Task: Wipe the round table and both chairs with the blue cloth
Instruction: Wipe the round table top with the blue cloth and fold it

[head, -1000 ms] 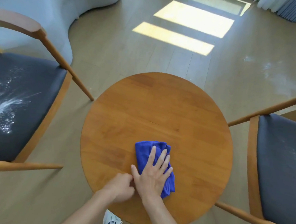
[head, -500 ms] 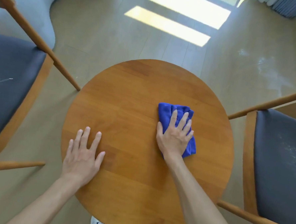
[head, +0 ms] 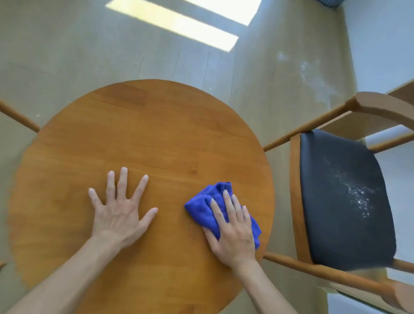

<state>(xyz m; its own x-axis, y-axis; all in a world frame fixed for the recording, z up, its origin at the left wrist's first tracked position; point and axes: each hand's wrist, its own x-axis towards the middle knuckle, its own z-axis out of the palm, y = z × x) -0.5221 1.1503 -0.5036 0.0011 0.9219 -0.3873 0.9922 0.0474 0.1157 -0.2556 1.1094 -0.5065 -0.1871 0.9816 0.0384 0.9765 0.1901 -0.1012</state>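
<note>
Your right hand is pressing flat on the blue cloth, fingers stretched forward over it rather than curled around it — palm down, holding the cloth against the wood.

Beyond that, the floor is taking up most of the view, pale and glossy, with bright bars of sunlight lying across its far part. The round table is sitting in the middle, its warm orange-brown top showing grain lines and a few darker streaks. To your right the chair is standing just beside the table edge, its wooden arm rail reaching toward the tabletop; the dark padded seat is carrying a scatter of whitish specks across its centre. At the left edge only two wooden rails of the other chair are showing.

Your left hand is lying spread wide on the bare wood, fingers splayed, gripping nothing, near the middle of the near half.

The cloth is the smallest piece — a vivid royal blue, bunched into soft folds, lying near the table's right rim with its crumpled corners poking out ahead of your fingertips and past your little finger.
</note>
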